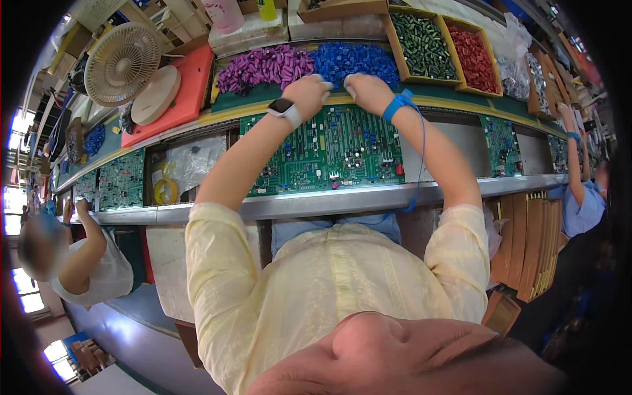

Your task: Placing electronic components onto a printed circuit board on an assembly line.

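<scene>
My left hand (309,94), with a watch on its wrist, is over the near edge of the purple components (263,66), where they meet the blue components (352,60). Its fingers are curled together, and pale covers show on the fingertips. My right hand (369,93) reaches to the near edge of the blue pile, fingers likewise bent and closed. Whatever either hand pinches is too small or hidden to name. A blue wrist strap (399,105) with a cord circles my right wrist. Beneath my forearms lies a green circuit board (316,155) populated with many small parts.
Yellow-edged boxes of green components (421,49) and red components (471,59) stand at the back right. A fan (123,64) sits back left. More circuit boards (123,178) line the metal rail (296,205). Other people work at both sides.
</scene>
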### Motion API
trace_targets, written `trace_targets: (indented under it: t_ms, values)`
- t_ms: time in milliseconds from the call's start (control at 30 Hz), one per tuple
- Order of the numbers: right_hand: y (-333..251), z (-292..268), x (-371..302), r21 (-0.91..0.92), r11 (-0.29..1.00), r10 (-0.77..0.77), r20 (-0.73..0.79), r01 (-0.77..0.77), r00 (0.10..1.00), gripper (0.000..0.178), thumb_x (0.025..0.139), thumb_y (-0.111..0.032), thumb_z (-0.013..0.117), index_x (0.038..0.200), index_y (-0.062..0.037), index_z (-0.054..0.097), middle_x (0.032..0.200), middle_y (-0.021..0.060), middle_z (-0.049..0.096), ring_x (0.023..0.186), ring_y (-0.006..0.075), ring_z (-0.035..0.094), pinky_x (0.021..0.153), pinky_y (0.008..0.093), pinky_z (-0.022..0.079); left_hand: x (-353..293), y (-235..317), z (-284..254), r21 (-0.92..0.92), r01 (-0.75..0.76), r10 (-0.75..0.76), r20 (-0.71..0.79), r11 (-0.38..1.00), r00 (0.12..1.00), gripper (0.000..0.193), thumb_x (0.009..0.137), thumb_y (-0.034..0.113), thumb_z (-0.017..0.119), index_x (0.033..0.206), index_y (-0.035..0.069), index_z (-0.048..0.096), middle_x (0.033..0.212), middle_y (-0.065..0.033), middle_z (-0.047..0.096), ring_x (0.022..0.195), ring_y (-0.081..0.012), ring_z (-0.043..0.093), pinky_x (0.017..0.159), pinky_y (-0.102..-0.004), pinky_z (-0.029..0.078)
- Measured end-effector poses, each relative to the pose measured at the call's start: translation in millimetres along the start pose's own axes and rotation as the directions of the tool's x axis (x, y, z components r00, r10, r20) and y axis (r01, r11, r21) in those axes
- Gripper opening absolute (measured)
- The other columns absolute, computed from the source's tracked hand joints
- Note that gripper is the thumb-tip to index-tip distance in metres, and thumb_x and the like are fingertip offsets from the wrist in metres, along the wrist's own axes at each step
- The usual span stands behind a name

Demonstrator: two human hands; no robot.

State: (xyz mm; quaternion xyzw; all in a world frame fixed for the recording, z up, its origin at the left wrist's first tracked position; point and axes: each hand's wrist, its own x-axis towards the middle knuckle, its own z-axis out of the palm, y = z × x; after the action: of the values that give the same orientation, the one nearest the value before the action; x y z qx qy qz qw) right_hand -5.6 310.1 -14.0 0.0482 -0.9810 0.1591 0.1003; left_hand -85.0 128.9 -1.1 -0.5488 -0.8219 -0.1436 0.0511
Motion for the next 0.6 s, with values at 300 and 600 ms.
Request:
trace_targets:
  t_ms: [300,600]
  values:
    - [-84,5,-36,0.302,0.923,-0.292,0.147,0.238,0.945,0.018,0.08,-0.009,0.052,0.094,-0.0055,0.062,0.092,0.0138,0.06,0.087,0.0322,0.058,0.076,0.0416,0.046,39,-9,28,0.073,-0.065,0.058,0.103,0.995,0.993,0.012,0.075,0.012,0.058,0.086,0.007,0.061,0.09,-0.0123,0.057,0.086,-0.0295,0.058,0.071,-0.0387,0.049]
    - [-104,49,-1,0.363,0.889,-0.342,0.122,0.279,0.932,0.014,0.077,-0.007,0.058,0.091,-0.0055,0.062,0.093,0.0137,0.06,0.089,0.0321,0.058,0.077,0.0418,0.047,20,-25,-1,-0.15,0.007,-0.02,-0.085,0.989,0.996,0.019,0.081,0.013,0.053,0.095,0.008,0.064,0.097,-0.0146,0.058,0.088,-0.0323,0.057,0.075,-0.0411,0.048]
